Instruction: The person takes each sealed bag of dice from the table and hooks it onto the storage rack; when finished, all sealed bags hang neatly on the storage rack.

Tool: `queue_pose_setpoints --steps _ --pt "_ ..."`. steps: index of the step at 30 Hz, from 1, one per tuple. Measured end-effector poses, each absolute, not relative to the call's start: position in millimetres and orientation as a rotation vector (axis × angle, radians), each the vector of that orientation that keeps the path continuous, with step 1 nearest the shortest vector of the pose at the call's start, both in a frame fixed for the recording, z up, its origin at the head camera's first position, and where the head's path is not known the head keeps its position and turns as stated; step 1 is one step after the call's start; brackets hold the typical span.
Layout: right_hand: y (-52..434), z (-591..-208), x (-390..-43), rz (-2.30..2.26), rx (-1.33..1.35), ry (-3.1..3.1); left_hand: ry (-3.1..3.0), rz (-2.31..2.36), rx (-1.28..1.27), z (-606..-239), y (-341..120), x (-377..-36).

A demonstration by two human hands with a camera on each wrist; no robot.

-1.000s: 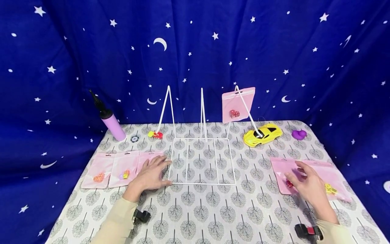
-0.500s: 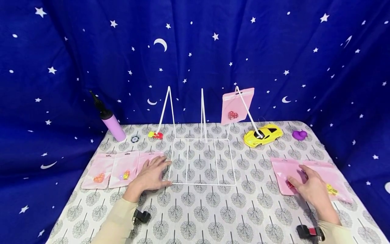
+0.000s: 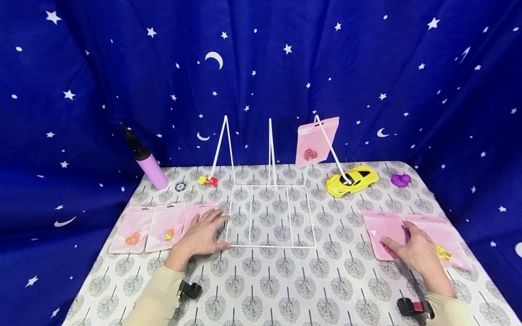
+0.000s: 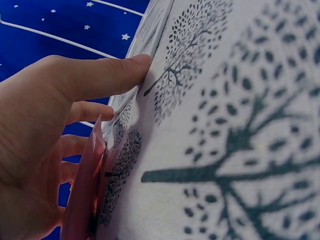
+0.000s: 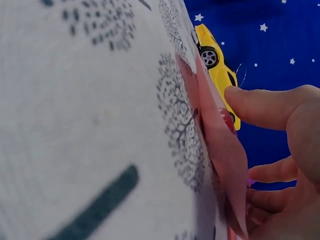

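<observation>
The left hand (image 3: 201, 233) lies spread at the left side of the white wire rack (image 3: 273, 246), unchanged, pinching nothing; a flat pink plastic pouch (image 3: 197, 212) shows just beyond and left of its knuckles. Up and right of that hand, the pink zip pouch hanging on the rack's prong (image 3: 314, 142) has swung slightly.

Farther right, the flat pink zip pouch with red dice (image 3: 383, 224) lies on the cloth beneath and left of the right hand (image 3: 420, 251). That hand's forefinger has come down towards the pouch's right edge; I judge this the start of taking hold. Thumb and fingers stand apart, with no pinch visible. The pouch's long axis runs away from the person, its far end leaning left and its sealed top farthest from the grip. Right of that hand lies a pink pouch with yellow contents (image 3: 434, 231).
</observation>
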State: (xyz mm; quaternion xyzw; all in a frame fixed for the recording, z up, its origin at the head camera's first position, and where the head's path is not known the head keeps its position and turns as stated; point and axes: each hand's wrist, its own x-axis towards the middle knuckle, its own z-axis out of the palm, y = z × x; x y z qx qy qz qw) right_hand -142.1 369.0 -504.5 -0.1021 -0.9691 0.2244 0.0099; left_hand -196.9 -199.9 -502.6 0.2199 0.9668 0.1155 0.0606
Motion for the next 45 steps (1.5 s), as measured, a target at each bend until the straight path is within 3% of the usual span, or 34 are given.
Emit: queue_pose_setpoints --steps 45 --pt "371.9 -507.9 -138.4 1.098 -0.566 -2.931 2.922 0.355 0.667 -504.9 -201.9 -197.9"
